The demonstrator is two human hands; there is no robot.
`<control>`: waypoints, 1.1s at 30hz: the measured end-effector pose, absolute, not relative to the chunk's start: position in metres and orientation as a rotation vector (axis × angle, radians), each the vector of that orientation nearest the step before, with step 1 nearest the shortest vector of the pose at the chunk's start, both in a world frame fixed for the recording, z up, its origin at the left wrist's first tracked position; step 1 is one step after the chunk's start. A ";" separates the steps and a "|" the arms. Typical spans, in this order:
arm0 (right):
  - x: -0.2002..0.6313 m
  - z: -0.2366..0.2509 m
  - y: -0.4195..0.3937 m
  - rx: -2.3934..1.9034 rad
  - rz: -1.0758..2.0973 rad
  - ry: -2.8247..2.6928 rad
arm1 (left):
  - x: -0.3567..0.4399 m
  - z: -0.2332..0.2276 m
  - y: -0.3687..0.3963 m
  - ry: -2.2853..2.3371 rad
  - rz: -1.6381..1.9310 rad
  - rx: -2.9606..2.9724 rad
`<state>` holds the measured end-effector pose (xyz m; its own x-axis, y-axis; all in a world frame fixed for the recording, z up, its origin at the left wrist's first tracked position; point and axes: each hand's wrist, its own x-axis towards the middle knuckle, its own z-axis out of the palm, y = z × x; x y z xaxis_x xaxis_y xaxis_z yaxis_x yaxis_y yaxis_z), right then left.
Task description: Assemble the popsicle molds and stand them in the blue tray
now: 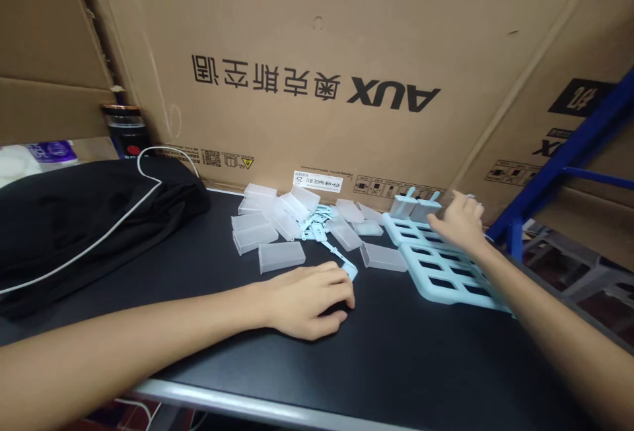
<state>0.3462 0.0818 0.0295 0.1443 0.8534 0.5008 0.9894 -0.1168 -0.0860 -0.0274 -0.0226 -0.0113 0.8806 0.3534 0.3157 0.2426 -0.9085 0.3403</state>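
My left hand rests on the black table, its fingers curved and the thumb apart, with nothing between them. Just beyond its fingertips lies a light-blue popsicle stick lid; whether they touch is unclear. My right hand is over the far right part of the light-blue popsicle mold rack, fingers bent round something mostly hidden. Beside it, two clear popsicle molds with blue stick lids stand upright in the rack's back row. Several clear empty molds lie around a pile of blue stick lids.
A large cardboard box walls off the back of the table. Black cloth with a white cable across it lies at left, near a dark jar. A blue metal frame rises at right.
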 end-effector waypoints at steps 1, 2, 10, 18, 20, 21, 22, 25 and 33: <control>0.337 0.035 0.077 -1.948 -0.439 -1.780 | -0.027 -0.012 -0.021 0.472 0.551 2.783; 0.327 0.040 0.072 -1.858 -0.358 -1.856 | -0.027 -0.013 -0.020 0.499 0.564 2.800; 0.250 0.044 0.024 -1.402 0.190 -2.760 | -0.026 -0.020 -0.013 0.565 0.587 2.808; 0.249 0.052 0.007 -1.399 0.159 -2.735 | -0.029 -0.016 -0.014 0.494 0.630 2.518; 0.246 0.059 0.001 -1.366 0.152 -2.715 | -0.030 -0.013 -0.016 0.540 0.639 2.513; 0.244 0.061 -0.002 -1.362 0.157 -2.704 | -0.030 -0.011 -0.018 0.562 0.645 2.531; 0.243 0.063 -0.005 -1.360 0.167 -2.693 | -0.030 -0.010 -0.019 0.578 0.639 2.551; 0.239 0.068 -0.013 -1.278 0.232 -2.712 | -0.029 -0.010 -0.020 0.623 0.556 2.555; 0.218 0.074 -0.025 -1.081 0.445 -2.804 | -0.025 -0.020 -0.011 0.652 0.602 2.289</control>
<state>0.2181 -0.0250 0.0740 -0.7419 0.6704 -0.0083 0.6401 0.7045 -0.3067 -0.0250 -0.0108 -0.0202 0.7683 0.5945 0.2371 0.2838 -0.6485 0.7064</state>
